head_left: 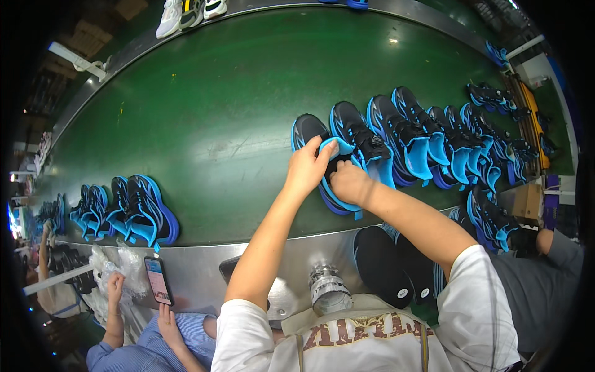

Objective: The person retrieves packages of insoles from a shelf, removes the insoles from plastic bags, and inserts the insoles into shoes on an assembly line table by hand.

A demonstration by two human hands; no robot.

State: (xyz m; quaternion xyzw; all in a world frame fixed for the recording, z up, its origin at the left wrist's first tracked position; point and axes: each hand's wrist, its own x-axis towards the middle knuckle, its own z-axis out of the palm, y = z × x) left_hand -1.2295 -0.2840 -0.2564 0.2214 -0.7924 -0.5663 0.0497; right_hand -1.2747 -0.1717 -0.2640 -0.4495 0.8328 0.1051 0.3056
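Note:
A black sneaker (308, 129) with blue trim lies on the green belt in front of me, toe pointing away. My left hand (307, 164) pinches its light-blue-lined tongue (338, 147) between thumb and fingers and holds it up. My right hand (351, 183) is closed and reaches into the shoe's opening; its fingertips are hidden, so what they grip cannot be made out. Just right of it stands a matching sneaker (354, 123), its opening close to my right hand.
More matching sneakers (396, 127) line the belt (217, 111) to the right, and several (139, 201) stand at the left. Black insoles (379, 263) lie by the metal edge, near a clear plastic container (328, 288). A neighbour holds a phone (158, 280). Other shoes (189, 12) sit at the far edge.

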